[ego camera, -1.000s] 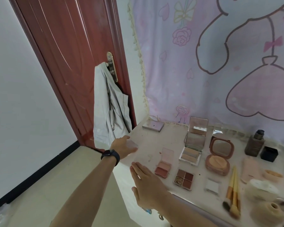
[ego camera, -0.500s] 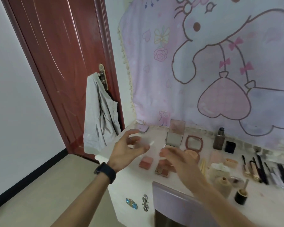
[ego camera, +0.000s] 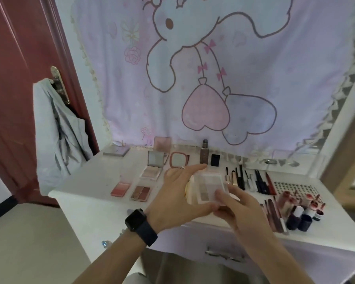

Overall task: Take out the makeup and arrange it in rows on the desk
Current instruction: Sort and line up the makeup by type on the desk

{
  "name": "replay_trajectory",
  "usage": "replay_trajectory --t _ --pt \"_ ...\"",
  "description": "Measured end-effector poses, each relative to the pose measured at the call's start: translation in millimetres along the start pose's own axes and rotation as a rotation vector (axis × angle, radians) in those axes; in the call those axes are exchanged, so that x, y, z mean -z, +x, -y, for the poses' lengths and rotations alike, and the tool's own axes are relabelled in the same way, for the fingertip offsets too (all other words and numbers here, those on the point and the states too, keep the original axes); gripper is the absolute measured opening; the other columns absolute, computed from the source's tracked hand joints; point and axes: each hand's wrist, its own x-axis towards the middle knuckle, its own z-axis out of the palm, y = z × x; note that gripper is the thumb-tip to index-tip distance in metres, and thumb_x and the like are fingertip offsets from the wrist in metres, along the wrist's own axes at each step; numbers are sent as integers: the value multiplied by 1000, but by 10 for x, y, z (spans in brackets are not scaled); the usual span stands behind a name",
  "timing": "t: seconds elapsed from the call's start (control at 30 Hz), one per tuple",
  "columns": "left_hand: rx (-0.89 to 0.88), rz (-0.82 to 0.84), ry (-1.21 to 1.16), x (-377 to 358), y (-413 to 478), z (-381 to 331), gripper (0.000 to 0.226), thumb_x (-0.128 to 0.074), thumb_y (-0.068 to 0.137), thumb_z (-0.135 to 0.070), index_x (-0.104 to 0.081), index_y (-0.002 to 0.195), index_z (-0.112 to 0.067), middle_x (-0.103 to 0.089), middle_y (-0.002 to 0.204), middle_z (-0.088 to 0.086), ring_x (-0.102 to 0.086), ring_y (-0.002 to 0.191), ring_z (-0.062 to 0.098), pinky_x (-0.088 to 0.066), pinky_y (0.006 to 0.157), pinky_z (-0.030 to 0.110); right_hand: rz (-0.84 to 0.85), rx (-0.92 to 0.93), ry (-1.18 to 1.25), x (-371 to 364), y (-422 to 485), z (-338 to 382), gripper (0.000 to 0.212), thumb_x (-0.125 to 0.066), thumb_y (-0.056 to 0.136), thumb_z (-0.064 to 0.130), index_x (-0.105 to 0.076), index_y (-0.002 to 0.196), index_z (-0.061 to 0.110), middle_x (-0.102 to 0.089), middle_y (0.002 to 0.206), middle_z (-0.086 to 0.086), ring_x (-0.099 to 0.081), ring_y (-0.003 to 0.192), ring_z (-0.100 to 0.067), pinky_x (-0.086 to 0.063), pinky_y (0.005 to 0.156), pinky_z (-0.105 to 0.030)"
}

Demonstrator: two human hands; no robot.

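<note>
A small clear-lidded palette [ego camera: 209,186] with pale squares is held above the white desk [ego camera: 86,187]. My left hand [ego camera: 178,197], with a black watch on its wrist, grips the palette from the left and below. My right hand [ego camera: 234,208] pinches its lower right corner. On the desk lie a pink blush [ego camera: 121,188], a brown quad palette [ego camera: 140,193], an open mirrored palette [ego camera: 153,168] and a round compact [ego camera: 177,159]. Further right are a foundation bottle [ego camera: 204,154], a black cube [ego camera: 215,160], a row of dark pencils [ego camera: 252,180] and several small bottles [ego camera: 301,210].
A flat lilac palette [ego camera: 116,151] sits at the desk's far left corner. A grey garment [ego camera: 57,130] hangs on the red door's handle at left. A lilac drawer front [ego camera: 223,251] with a metal handle juts out below the desk edge. A cartoon cloth [ego camera: 203,68] covers the wall.
The view swung right and in toward the desk. Both hands, apart and empty a second ago, came together and now hold the clear-lidded palette between them.
</note>
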Motion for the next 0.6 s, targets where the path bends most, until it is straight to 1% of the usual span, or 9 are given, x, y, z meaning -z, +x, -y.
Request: replay_trajectory --t 0.07,0.13,0.2,0.27,0.33,0.4,0.47,0.53,0.6 --pt "28 -31 -103 -163 -22 -24 84 -75 63 -68 -42 137 -49 -50 125 -34 -50 119 -2 -48 99 26 8 -97 183 128 -19 7 35 -69 81 15 -68 112 0 -76 94 -17 -73 77 -25 -62 64 -28" --pt "43 -61 -187 -300 -41 -56 78 -78 61 -65 -46 131 -53 -54 123 -35 -55 115 -5 -50 97 25 21 -186 294 227 -46 -4 31 -68 82 11 -68 109 -4 -74 86 -16 -71 69 -22 -60 58 -26" --pt "62 -74 -254 -409 -54 -73 72 -81 61 -61 -48 125 -58 -58 122 -31 -57 115 -3 -50 98 26 43 -242 365 316 -60 -42 24 -68 84 7 -68 104 -6 -71 81 -16 -69 66 -21 -60 57 -26" --pt "72 -79 -291 -494 -80 -70 72 -83 62 -59 -51 127 -54 -61 123 -26 -58 116 1 -51 99 31 49 -265 364 388 -69 -93 17 -68 82 8 -69 94 -3 -69 76 -15 -67 64 -21 -59 57 -25" --pt "83 -69 -296 -540 -115 -58 76 -83 61 -61 -52 129 -48 -62 124 -23 -59 115 3 -51 99 34 35 -248 238 433 -72 -143 22 -70 80 13 -68 99 1 -70 76 -14 -68 67 -21 -59 58 -26" --pt "83 -46 -260 -562 -145 -26 78 -83 62 -62 -52 131 -48 -62 124 -22 -59 115 4 -51 98 34 1 -200 66 484 -60 -197 40 -74 76 22 -66 112 7 -74 85 -14 -71 73 -24 -59 63 -29" --pt "73 -19 -173 -562 -161 20 80 -81 62 -66 -49 133 -51 -59 125 -23 -56 116 5 -50 98 34 5 -150 -95 515 -59 -221 52 -76 72 32 -64 119 14 -77 96 -9 -74 84 -25 -59 73 -34" --pt "58 14 -89 -548 -161 58 82 -79 61 -70 -46 134 -52 -56 125 -24 -53 116 4 -49 98 33 40 -126 -227 504 -65 -209 54 -76 71 42 -64 118 19 -77 102 -1 -75 91 -23 -59 79 -35" --pt "39 42 -32 -524 -163 62 83 -79 62 -67 -46 136 -51 -52 124 -26 -50 116 2 -48 97 30 74 -117 -304 467 -63 -186 54 -77 69 46 -64 116 22 -77 101 5 -75 90 -18 -61 77 -31"
